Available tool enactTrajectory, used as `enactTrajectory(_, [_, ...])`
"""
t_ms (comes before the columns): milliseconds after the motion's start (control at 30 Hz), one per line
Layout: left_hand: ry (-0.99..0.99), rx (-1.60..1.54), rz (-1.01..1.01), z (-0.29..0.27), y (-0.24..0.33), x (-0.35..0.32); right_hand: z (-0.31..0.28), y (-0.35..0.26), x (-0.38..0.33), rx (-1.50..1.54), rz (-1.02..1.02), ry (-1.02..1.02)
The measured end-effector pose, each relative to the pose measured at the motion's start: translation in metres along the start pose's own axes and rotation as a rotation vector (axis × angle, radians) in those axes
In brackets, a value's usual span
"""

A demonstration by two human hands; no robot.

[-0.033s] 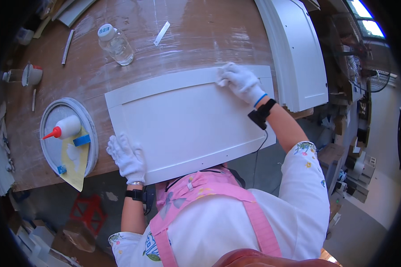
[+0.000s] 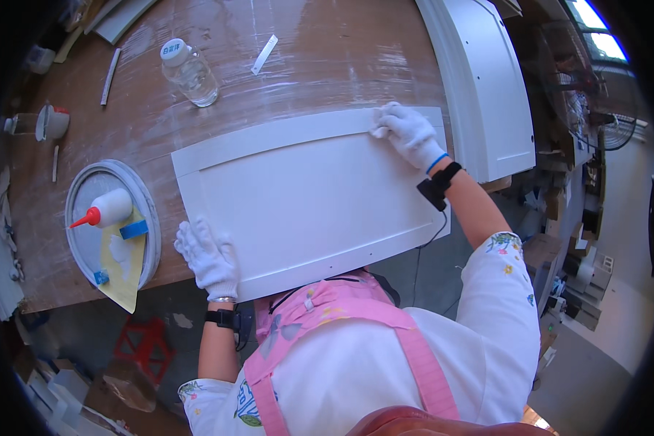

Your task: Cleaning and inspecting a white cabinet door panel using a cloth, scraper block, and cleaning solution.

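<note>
White framed panel (image 2: 309,192) lies flat; near edge overhangs table (image 2: 327,62).

Daylight glares through the window (image 2: 604,45) beyond the tabletop's far right corner, its panes burnt to white with a blue fringe. Pale streaks of reflection gleam across the tabletop (image 2: 305,80), strongest toward the far edge. The white panel (image 2: 305,196) at the near edge is bright and evenly lit, a thin shadow tracing its far ledge. Below that edge the floor (image 2: 450,280) sinks into dimness, the red frame (image 2: 142,350) looking soft. Straight lines bow outward toward a black, rounded rim.
</note>
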State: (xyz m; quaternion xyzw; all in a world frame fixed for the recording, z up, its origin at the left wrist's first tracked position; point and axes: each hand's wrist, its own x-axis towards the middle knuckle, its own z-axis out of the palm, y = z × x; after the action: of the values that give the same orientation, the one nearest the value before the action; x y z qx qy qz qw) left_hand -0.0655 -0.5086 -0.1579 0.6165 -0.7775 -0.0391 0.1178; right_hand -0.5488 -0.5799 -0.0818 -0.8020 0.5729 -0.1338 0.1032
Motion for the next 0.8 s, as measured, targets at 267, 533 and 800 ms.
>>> enactTrajectory(267, [0.024,0.038,0.029,0.0,0.004,0.002,0.027,-0.053,0.031,-0.092,-0.121,0.04])
enactTrajectory(533, [0.028,-0.003,0.011,-0.002,0.006,0.001,0.008,-0.002,-0.002,-0.23,0.006,-0.155])
enactTrajectory(800, [0.007,0.005,0.004,-0.001,0.001,-0.001,0.007,0.005,-0.002,-0.147,-0.104,-0.047])
